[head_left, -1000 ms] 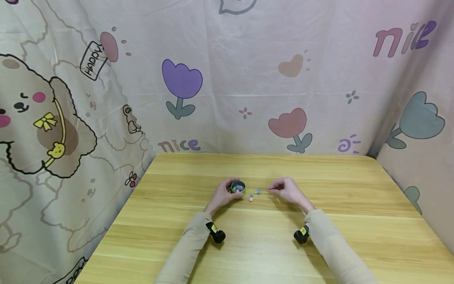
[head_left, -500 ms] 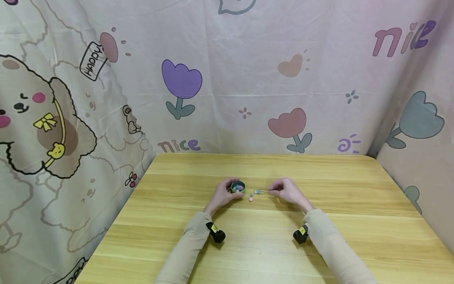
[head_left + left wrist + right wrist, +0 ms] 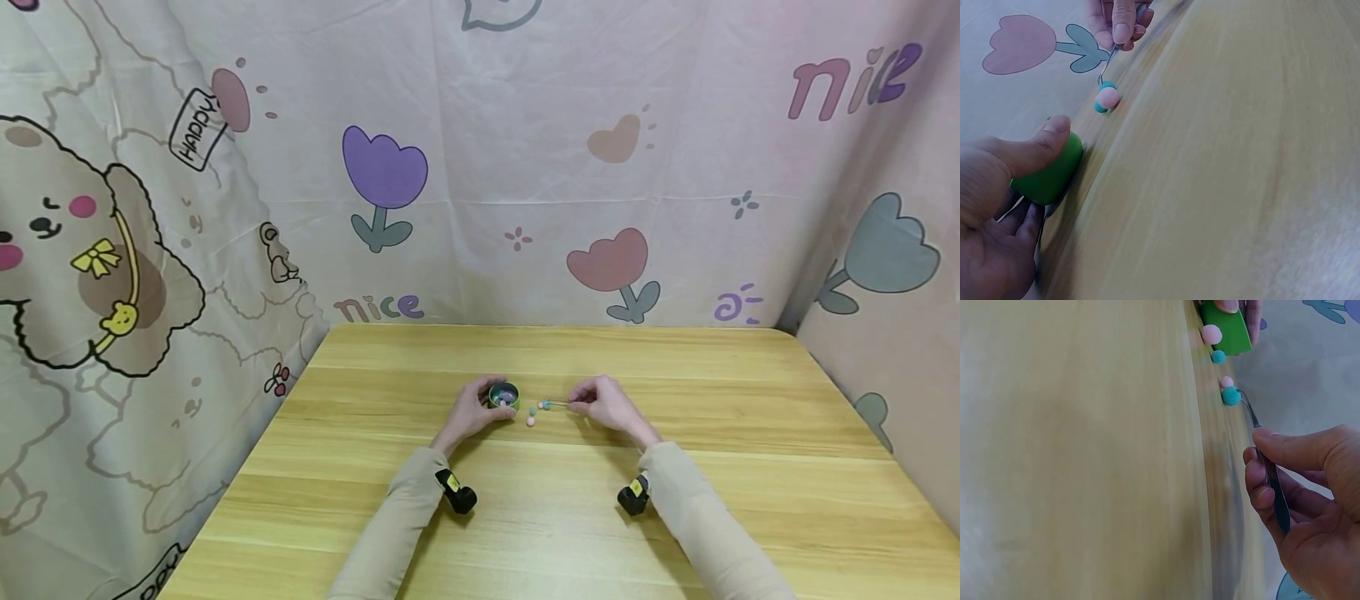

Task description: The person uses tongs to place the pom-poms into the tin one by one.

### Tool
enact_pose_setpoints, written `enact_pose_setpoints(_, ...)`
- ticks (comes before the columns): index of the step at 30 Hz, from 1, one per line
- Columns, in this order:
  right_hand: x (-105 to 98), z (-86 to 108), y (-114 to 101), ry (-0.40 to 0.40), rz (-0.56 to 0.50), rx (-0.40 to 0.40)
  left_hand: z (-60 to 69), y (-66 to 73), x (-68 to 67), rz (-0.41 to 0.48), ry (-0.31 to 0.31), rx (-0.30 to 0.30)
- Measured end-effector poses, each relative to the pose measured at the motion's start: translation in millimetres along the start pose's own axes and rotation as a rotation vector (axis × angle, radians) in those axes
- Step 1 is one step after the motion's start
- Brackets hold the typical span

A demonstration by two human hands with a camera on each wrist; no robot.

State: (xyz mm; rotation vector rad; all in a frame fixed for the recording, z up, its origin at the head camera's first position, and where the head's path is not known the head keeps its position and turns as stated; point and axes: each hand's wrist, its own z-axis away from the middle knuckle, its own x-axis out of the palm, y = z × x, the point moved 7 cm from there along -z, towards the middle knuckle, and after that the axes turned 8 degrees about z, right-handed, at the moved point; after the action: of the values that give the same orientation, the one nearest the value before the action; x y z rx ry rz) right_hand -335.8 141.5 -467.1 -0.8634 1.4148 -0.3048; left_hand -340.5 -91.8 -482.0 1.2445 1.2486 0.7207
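Two-handed, working toward the far edge of the worktop [image 3: 555, 517]: curling left hand [image 3: 471, 410] round the green tin [image 3: 1233, 331], pinching tweezers [image 3: 1277, 499] in right hand [image 3: 606, 402], pointing them at the blue pompom [image 3: 1231, 396]; probably needing soft squeezing around its middle.

Bright, even light washed across the head view, a pale sheen blooming on the near part of the table [image 3: 555, 533], soft shadows lying beside both sleeves [image 3: 390, 525] and a darker crease showing in the cloth [image 3: 525, 117] at right. Over on the left wrist it ran dimmer and cooler, whitish glare flaring lower right and shade hugging the green container [image 3: 1054, 178]. The right wrist looked equally greyish, glare at its left edge, a soft-edged shadow streaking the wood beside the tweezers [image 3: 1279, 506].
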Motion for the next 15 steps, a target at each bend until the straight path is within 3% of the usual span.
enact_pose_setpoints(15, -4.0, 2.3, -0.6, 0.024, 0.068, -0.015, 2.1, 3.8, 0.5, 0.012, -0.012, 0.028)
